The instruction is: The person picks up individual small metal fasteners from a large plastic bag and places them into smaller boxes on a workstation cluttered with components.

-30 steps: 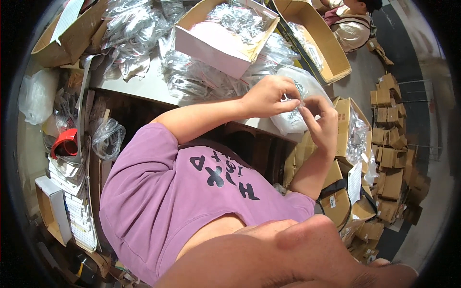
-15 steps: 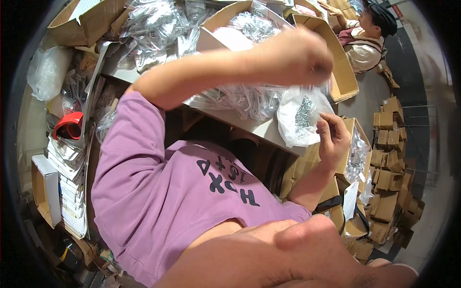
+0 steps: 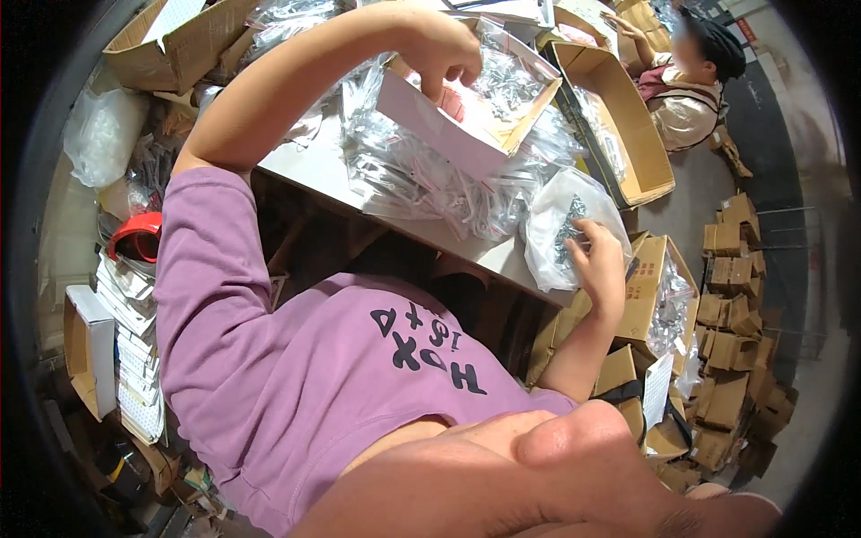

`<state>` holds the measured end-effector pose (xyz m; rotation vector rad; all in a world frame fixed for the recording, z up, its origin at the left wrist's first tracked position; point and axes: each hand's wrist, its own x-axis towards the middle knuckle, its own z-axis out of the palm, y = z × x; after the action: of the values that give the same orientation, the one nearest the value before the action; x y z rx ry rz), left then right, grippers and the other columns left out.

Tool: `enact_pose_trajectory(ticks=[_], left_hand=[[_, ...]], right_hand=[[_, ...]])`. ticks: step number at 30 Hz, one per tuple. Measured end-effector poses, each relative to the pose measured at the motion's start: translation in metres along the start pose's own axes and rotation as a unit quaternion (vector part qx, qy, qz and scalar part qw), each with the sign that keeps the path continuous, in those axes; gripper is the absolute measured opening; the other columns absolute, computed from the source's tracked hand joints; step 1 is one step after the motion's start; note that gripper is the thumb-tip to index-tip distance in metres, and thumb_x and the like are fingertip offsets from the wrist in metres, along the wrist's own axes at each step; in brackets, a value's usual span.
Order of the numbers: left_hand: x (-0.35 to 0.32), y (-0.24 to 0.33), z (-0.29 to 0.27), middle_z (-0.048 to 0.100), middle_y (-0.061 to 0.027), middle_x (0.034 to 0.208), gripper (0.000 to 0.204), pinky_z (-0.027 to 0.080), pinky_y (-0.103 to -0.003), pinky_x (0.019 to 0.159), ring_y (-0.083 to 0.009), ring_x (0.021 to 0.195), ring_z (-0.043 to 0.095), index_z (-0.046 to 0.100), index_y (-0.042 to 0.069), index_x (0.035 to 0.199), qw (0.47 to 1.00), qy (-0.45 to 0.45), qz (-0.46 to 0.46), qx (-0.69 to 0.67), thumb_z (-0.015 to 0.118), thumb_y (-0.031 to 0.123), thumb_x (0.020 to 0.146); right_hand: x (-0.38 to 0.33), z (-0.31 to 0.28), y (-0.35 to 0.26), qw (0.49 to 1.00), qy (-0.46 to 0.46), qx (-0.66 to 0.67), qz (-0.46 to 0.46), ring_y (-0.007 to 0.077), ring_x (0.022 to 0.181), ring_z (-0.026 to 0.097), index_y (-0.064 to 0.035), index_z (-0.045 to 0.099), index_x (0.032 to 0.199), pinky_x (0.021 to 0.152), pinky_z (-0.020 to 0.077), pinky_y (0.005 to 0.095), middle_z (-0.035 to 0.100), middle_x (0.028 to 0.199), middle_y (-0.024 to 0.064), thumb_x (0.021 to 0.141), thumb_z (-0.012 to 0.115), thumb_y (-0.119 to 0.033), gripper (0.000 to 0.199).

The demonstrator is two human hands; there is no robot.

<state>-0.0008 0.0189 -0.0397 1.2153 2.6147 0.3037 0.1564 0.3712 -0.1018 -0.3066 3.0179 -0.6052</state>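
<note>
My left hand (image 3: 438,52) reaches over a white open box (image 3: 444,134), its bent fingers apart and pointing down beside a pinkish item (image 3: 452,106). Small clear plastic bags (image 3: 511,85) fill the far part of this box. At the table's front right corner sits a white plastic bag (image 3: 547,238), spread wide around a heap of small metal screws (image 3: 567,229). My right hand (image 3: 599,260) is at the near side of that heap, fingers apart and tips at the screws. Nothing shows in its grasp.
More flat clear bags (image 3: 404,170) lie piled on the grey table (image 3: 309,170). Behind the screws stands a long open carton (image 3: 641,161). Cartons (image 3: 659,278) crowd my right side. A red ring-shaped object (image 3: 134,238) is at left. Another person (image 3: 686,99) works at the far right.
My left hand has swung left from above the white plastic bag to the white box. My right hand has lowered slightly to the screws, its fingers spreading. The view has shifted a little.
</note>
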Motion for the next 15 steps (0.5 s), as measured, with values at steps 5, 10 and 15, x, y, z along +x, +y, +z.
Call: enact_pose_trajectory(ticks=[5, 10, 15], left_hand=[[-0.010, 0.005, -0.003, 0.063, -0.0137, 0.078, 0.025, 0.049, -0.037, 0.067, -0.0271, 0.073, 0.062, 0.067, -0.001, 0.080, 0.998, -0.038, 0.000, 0.051, 0.074, 0.015, 0.063], [-0.020, 0.001, -0.018, 0.065, -0.0160, 0.084, 0.025, 0.047, -0.037, 0.066, -0.0267, 0.079, 0.063, 0.068, 0.001, 0.086, 0.998, -0.059, -0.016, 0.006, 0.068, 0.023, 0.074], [-0.018, -0.012, -0.014, 0.064, -0.0170, 0.086, 0.022, 0.046, -0.036, 0.069, -0.0259, 0.082, 0.062, 0.067, -0.001, 0.085, 0.995, -0.003, 0.102, -0.006, 0.060, 0.021, 0.083]], right_hand=[[0.007, 0.002, -0.006, 0.997, -0.037, -0.069, -0.027, 0.0351, 0.092, 0.061, -0.0002, 0.061, 0.111, 0.083, 0.0479, 0.0388, 0.063, 0.101, 0.0213, 0.071, 0.071, -0.010, 0.042], [0.009, 0.001, -0.009, 0.994, -0.057, -0.085, -0.024, 0.0366, 0.095, 0.060, 0.0010, 0.060, 0.111, 0.084, 0.0469, 0.0401, 0.063, 0.102, 0.0217, 0.071, 0.071, -0.012, 0.044], [0.009, 0.003, -0.006, 0.994, -0.055, -0.088, -0.035, 0.0370, 0.096, 0.059, 0.0006, 0.062, 0.106, 0.084, 0.0465, 0.0404, 0.063, 0.101, 0.0215, 0.070, 0.071, -0.012, 0.039]])
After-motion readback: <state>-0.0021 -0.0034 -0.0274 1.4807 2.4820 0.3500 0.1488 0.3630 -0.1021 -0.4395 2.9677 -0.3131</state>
